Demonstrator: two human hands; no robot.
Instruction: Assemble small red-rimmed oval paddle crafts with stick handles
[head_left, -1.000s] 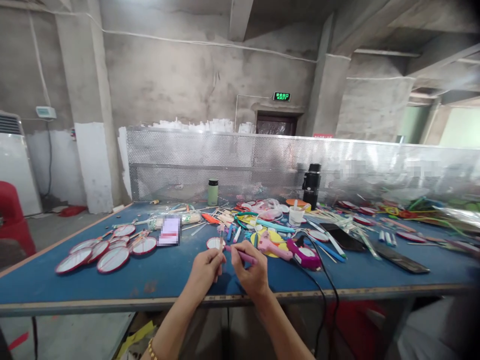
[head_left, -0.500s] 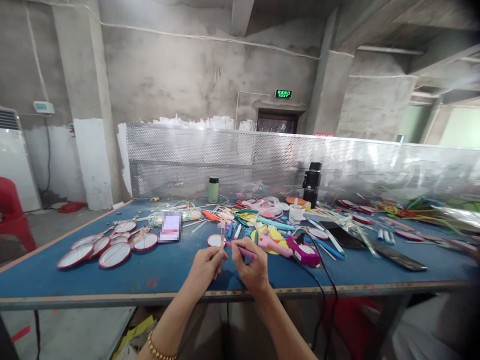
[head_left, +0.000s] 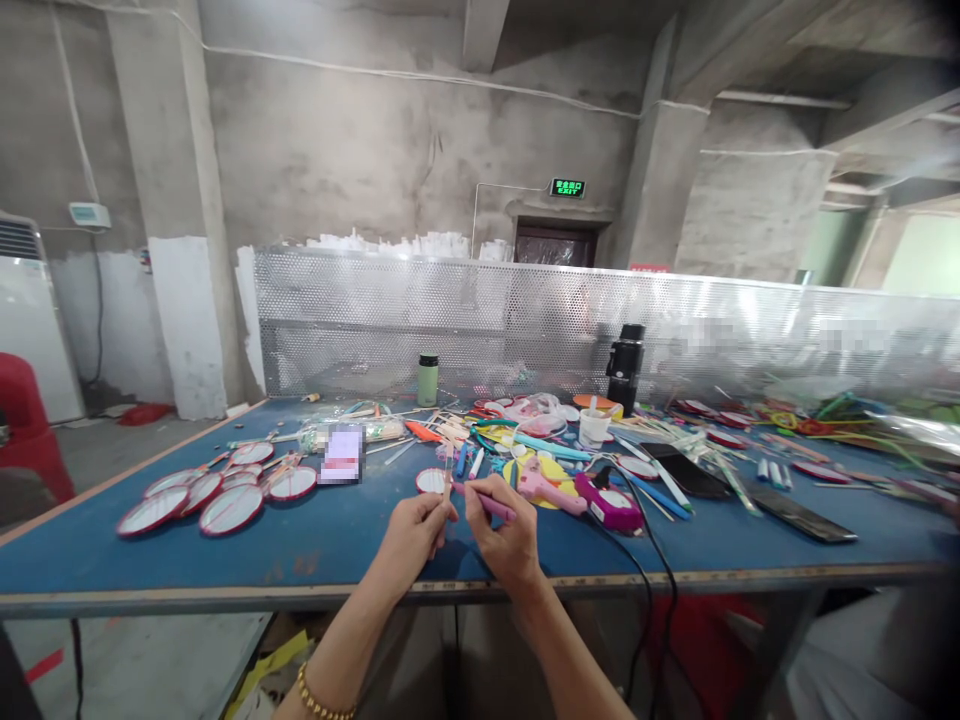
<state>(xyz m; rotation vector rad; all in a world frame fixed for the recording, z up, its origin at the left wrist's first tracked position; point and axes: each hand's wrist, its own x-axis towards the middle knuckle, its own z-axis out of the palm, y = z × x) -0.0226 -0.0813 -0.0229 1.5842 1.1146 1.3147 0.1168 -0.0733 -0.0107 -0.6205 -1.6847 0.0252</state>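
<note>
Between the thumb and fingers of my left hand (head_left: 415, 532) a thin pale wooden stick (head_left: 448, 478) is pinched, pointing up and away. My right hand (head_left: 504, 532) is closed round a pinkish-purple pen (head_left: 495, 507), whose tip is close to the stick; whether they touch I cannot tell. Just behind my left hand lies a round white disc with a red rim (head_left: 429, 481), partly covered by the hand and stick. Right of my right hand are a pink handheld tool (head_left: 551, 487) and a purple device (head_left: 609, 503) with a white label.
Several red-rimmed discs (head_left: 231, 509) lie at the left. A phone-like screen (head_left: 343, 455), green bottle (head_left: 427, 382), white cup (head_left: 594, 427) and black thermos (head_left: 625, 370) stand or lie farther back. Dark cables (head_left: 651, 550) hang over the front edge. A perforated metal screen (head_left: 390, 310) borders the back.
Both hands keep nearly the same pose, with the stick and pen still held close together. The whole view has shifted very slightly.
</note>
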